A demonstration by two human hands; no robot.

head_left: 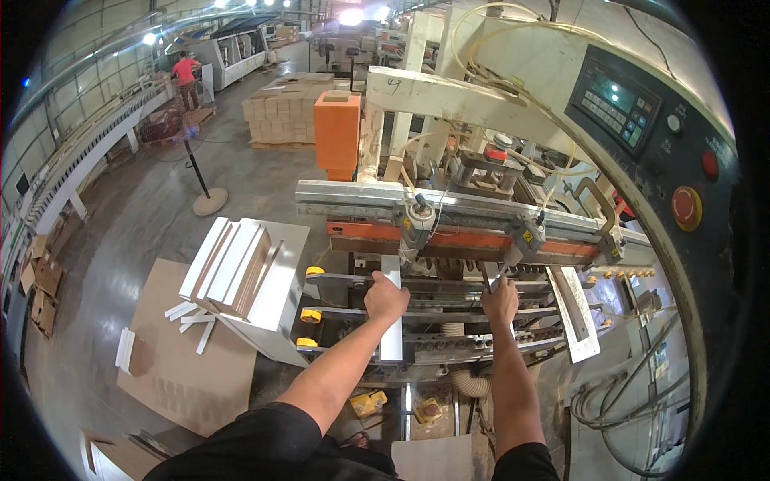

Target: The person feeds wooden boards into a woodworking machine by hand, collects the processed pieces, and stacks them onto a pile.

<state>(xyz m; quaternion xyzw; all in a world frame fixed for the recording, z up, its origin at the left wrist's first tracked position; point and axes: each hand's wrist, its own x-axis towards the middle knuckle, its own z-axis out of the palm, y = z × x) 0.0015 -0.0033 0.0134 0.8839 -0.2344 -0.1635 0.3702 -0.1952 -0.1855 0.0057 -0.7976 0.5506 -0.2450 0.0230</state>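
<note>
My left hand [387, 299] is closed round a long white board strip [391, 343], which lies across the machine's metal rails [433, 317] and points away from me. Further right, my right hand [501, 303] is closed at a narrow piece [487, 276] below the second clamp head; the fingers hide most of it, so its kind is unclear. One clamp head [417, 224] sits just beyond the white strip, the other clamp head [525, 236] just beyond my right hand. Both hang from a metal beam [345, 192] with an orange band.
Left of the rails, white boards [228, 268] stand stacked on a white cabinet [277, 313]. A white-edged board [573, 317] leans at the right. A control panel [634, 120] with a red stop button [686, 208] rises at upper right. A person in red [186, 76] stands far left.
</note>
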